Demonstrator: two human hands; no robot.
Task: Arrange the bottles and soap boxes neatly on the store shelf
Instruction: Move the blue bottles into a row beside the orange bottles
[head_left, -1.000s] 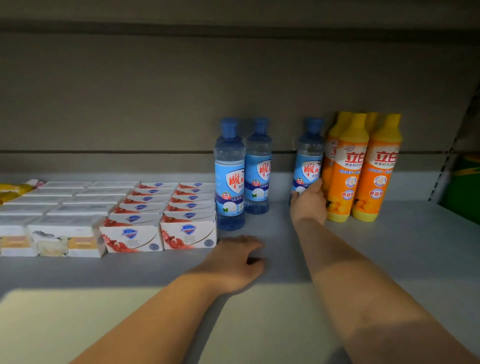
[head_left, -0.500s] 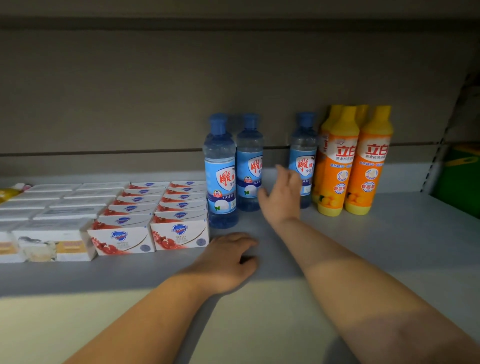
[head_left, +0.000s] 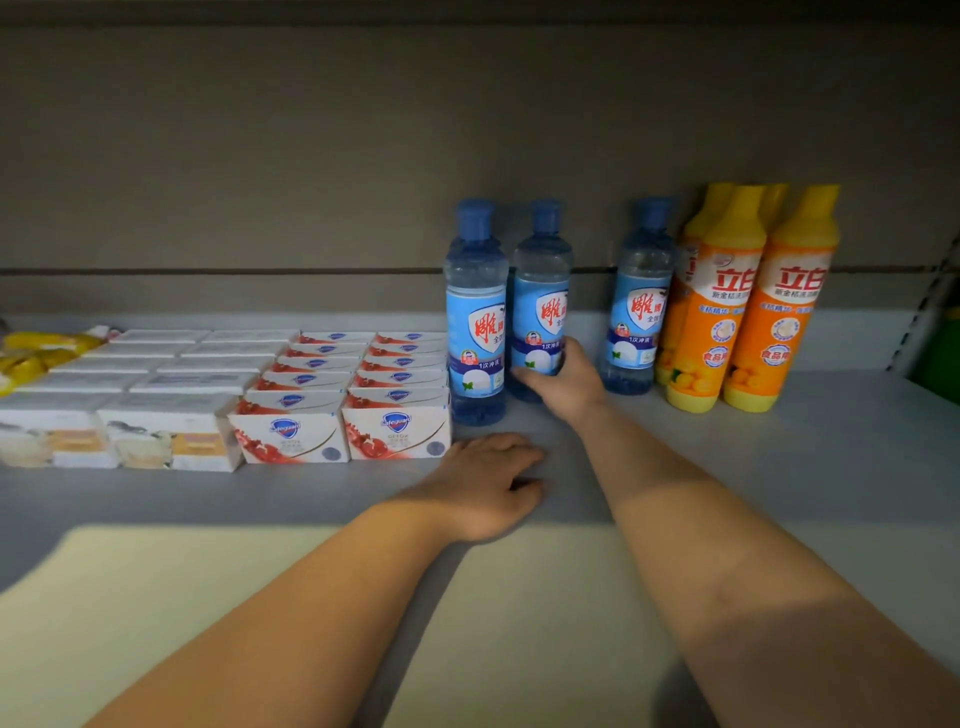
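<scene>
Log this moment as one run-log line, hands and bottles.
right hand: grips middle blue-capped clear plastic bottle near its base | left hand: rests on grey shelf, holds nothing | orange plastic bottles: upright, untouched

Front red-and-white soap boxes (head_left: 396, 434) are showing "Safeguard" on a blue shield. Each blue bottle (head_left: 540, 312) is carrying red "雕牌" and a dark band beginning "1次冲". Orange bottles (head_left: 737, 312) are displaying red "立白", with round "食品用" badges lower down. Smaller print is blurring out.
</scene>
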